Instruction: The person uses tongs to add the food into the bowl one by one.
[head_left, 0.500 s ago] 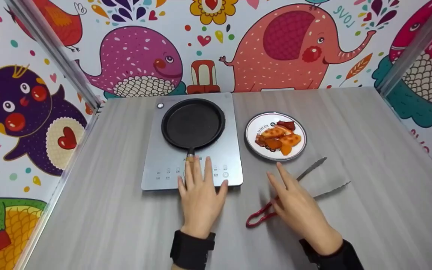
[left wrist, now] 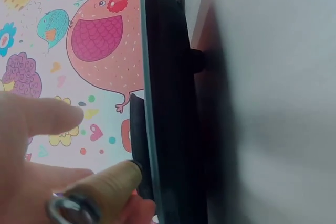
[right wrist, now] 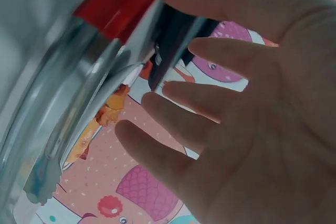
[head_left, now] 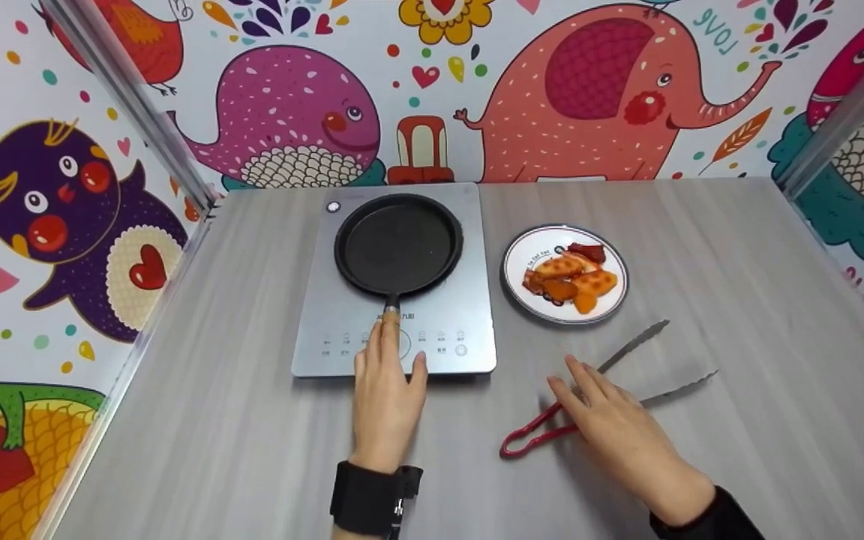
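A black frying pan [head_left: 400,244] sits on a silver induction cooktop [head_left: 313,315], its handle [head_left: 391,321] pointing toward me. My left hand [head_left: 383,394] is over the cooktop's front edge at that handle, fingers extended along it. In the left wrist view the wooden handle [left wrist: 105,186] ends in a metal ring, and the thumb [left wrist: 52,116] stands away from it. My right hand [head_left: 627,435] hovers over red-handled metal tongs [head_left: 526,442], fingers spread. Its thumb tip is close to the red grip [right wrist: 123,3] in the right wrist view; contact is unclear.
Right of the cooktop stands a round white plate [head_left: 526,251] with orange and brown food pieces [head_left: 589,283]. The tongs' metal arms [head_left: 683,388] spread apart toward the right. Patterned wall panels [head_left: 597,97] bound the grey table [head_left: 237,450] at the back and sides.
My left hand's fingers have drawn together and come to the pan handle. The right hand has shifted slightly right and lower over the tongs. The whole head view has shifted slightly.
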Motion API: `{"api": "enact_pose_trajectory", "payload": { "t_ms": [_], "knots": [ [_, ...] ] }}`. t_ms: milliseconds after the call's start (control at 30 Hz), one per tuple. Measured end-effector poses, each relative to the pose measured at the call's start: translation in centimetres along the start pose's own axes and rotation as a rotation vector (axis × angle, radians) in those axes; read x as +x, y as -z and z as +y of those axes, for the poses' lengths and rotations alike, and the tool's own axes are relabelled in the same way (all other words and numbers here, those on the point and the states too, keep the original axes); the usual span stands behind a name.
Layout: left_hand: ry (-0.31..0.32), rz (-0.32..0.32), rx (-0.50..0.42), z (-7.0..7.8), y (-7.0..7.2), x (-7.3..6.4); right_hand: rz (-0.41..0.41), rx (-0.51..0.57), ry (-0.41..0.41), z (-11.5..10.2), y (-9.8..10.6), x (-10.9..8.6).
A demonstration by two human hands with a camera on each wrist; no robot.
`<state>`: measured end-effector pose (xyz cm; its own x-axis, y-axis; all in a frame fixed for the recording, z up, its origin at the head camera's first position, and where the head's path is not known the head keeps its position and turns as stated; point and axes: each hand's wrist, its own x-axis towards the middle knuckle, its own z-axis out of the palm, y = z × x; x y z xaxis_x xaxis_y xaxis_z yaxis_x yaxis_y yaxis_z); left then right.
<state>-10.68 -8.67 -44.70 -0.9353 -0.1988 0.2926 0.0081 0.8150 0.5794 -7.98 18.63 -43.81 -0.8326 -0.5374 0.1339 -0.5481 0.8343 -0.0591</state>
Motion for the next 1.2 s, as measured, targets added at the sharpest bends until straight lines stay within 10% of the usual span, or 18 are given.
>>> {"api": "enact_pose_trajectory", "payload": {
  "t_ms": [233,500,633,833,1200],
  "knots": [
    [-0.021,0.0,-0.072,-1.1,0.2,-0.2,-0.01,-0.11,0.077,0.6,-1.4,0.3],
    [0.188,-0.123,-0.222,-2.1,0.2,-0.4,0.155,-0.237,0.296,1.6,-2.1,1.0],
    [0.28,-0.184,-0.358,-2.8,0.2,-0.3,0.085,-0.267,0.355,2.5,-1.9,1.8],
    [0.309,-0.319,-0.792,-3.9,-0.4,-0.2,0.012,-0.256,0.352,4.0,-0.9,1.8],
    [0.338,-0.48,-1.386,-5.1,-1.7,-1.2,0.184,-0.178,0.266,4.0,3.1,0.8]
  ]
}}
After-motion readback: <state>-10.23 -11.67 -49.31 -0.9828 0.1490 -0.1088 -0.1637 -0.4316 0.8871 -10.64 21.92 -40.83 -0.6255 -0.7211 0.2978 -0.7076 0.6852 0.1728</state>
